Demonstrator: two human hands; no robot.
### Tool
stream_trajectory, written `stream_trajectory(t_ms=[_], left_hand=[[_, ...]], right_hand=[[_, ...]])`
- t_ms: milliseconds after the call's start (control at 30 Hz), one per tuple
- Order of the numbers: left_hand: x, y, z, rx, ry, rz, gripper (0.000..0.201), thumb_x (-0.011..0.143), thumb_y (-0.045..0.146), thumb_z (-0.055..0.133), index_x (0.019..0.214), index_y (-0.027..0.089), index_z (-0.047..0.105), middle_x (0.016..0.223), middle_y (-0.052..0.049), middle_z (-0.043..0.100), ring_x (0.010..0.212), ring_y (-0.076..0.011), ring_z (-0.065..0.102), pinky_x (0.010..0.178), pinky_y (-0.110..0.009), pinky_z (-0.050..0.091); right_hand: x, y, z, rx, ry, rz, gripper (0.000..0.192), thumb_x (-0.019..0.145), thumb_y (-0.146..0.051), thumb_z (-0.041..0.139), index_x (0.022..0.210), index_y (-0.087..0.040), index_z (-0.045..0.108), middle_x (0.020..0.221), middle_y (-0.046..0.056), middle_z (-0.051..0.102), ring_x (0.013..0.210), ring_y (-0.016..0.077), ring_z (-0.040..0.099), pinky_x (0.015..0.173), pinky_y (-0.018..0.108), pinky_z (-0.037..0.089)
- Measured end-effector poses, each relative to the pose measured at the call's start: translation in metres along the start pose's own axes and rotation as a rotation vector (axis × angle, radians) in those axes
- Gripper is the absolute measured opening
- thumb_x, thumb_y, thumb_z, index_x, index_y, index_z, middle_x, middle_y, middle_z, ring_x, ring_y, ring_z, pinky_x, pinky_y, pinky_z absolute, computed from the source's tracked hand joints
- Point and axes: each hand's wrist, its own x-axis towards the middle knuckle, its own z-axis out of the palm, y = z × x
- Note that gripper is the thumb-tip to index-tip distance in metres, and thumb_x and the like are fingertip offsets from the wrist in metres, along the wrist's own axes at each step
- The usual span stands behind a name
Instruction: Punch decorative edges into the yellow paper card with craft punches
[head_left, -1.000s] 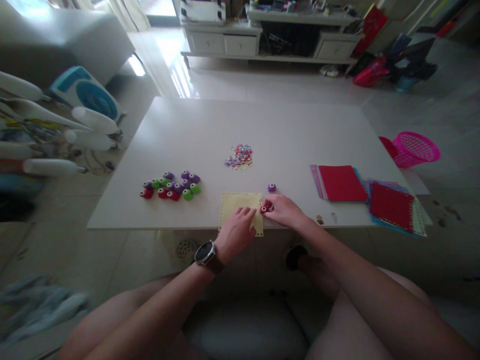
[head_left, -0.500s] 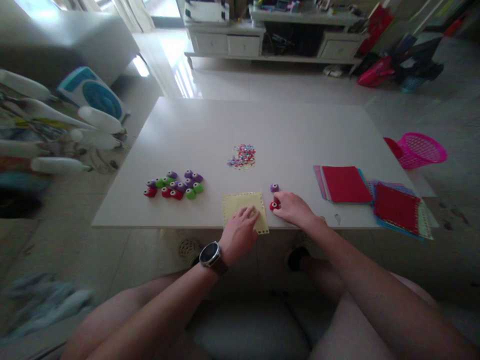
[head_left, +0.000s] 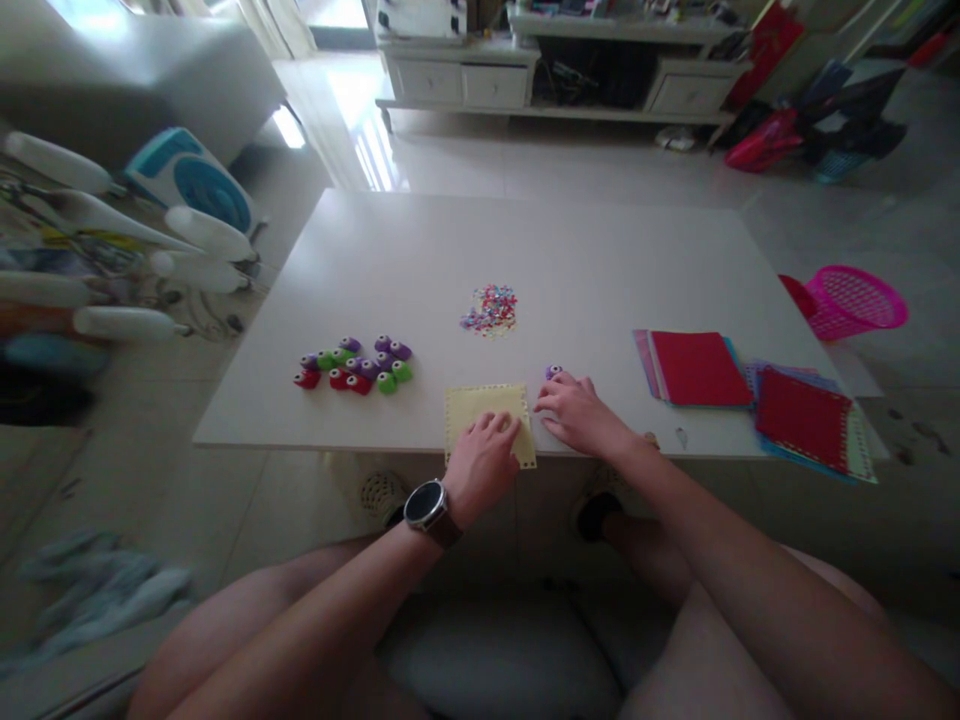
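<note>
Right grip (head_left: 574,412) apparently touches purple punch (head_left: 553,372) beyond fingertips.

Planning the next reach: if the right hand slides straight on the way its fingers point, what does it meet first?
The right hand would meet the small purple punch almost at once; its fingertips look close to touching it already, though depth is unclear.

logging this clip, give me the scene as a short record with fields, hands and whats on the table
left hand: left hand flat on the yellow sheet, watch on the wrist
right hand: right hand palm down, fingertips at the purple punch; grip unclear
table: white table
left of sheet: cluster of small punches, purple, green, red
centre: confetti pile
right: red paper stack, second coloured stack
floor: pink basket
</note>
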Motion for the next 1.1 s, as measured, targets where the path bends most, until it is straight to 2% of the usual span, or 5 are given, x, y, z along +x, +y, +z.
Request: stream_trajectory(t_ms=[133, 300, 433, 733, 1100], left_hand=[[-0.001, 0.002, -0.004, 0.040, -0.046, -0.038, 0.050, 0.092, 0.018, 0.056, 0.142, 0.022, 0.053, 0.138, -0.011, 0.061, 0.123, -0.0304, 0.055, 0.092, -0.045, 0.054], [-0.003, 0.003, -0.004, 0.080, -0.055, -0.061, 0.062, 0.092, 0.018, 0.056, 0.152, 0.028, 0.045, 0.139, -0.010, 0.061, 0.123, -0.0309, 0.053, 0.092, -0.045, 0.051], [-0.003, 0.000, 0.000, 0.096, -0.057, -0.050, 0.062, 0.093, 0.019, 0.056, 0.153, 0.027, 0.044, 0.138, -0.010, 0.061, 0.122, -0.0317, 0.053, 0.091, -0.046, 0.050], [0.001, -0.003, 0.005, 0.125, -0.032, -0.042, 0.058, 0.095, 0.017, 0.052, 0.151, 0.030, 0.046, 0.136, -0.009, 0.061, 0.121, -0.0302, 0.053, 0.090, -0.044, 0.048], [0.002, -0.001, 0.003, 0.132, -0.052, -0.035, 0.061, 0.093, 0.016, 0.054, 0.153, 0.027, 0.045, 0.136, -0.010, 0.061, 0.120, -0.0317, 0.052, 0.088, -0.045, 0.048]], right_hand=[[-0.001, -0.004, 0.005, -0.037, -0.063, -0.030, 0.019, 0.095, -0.023, 0.067, 0.107, -0.029, 0.081, 0.118, 0.008, 0.069, 0.120, 0.0301, 0.050, 0.093, 0.041, 0.031], [-0.002, -0.004, 0.006, -0.061, -0.082, -0.038, 0.024, 0.096, -0.024, 0.066, 0.114, -0.031, 0.080, 0.117, 0.008, 0.070, 0.118, 0.0305, 0.049, 0.090, 0.041, 0.029], [-0.002, -0.004, 0.005, -0.055, -0.087, -0.048, 0.029, 0.096, -0.025, 0.065, 0.121, -0.034, 0.078, 0.120, 0.008, 0.069, 0.117, 0.0295, 0.049, 0.089, 0.040, 0.029], [-0.003, -0.011, 0.002, -0.129, -0.118, -0.031, 0.030, 0.099, -0.023, 0.059, 0.119, -0.032, 0.079, 0.115, 0.010, 0.070, 0.114, 0.0303, 0.048, 0.089, 0.042, 0.028], [-0.007, -0.022, 0.001, -0.234, -0.091, -0.030, 0.029, 0.096, -0.018, 0.057, 0.114, -0.026, 0.078, 0.112, 0.013, 0.073, 0.116, 0.0325, 0.048, 0.092, 0.047, 0.027]])
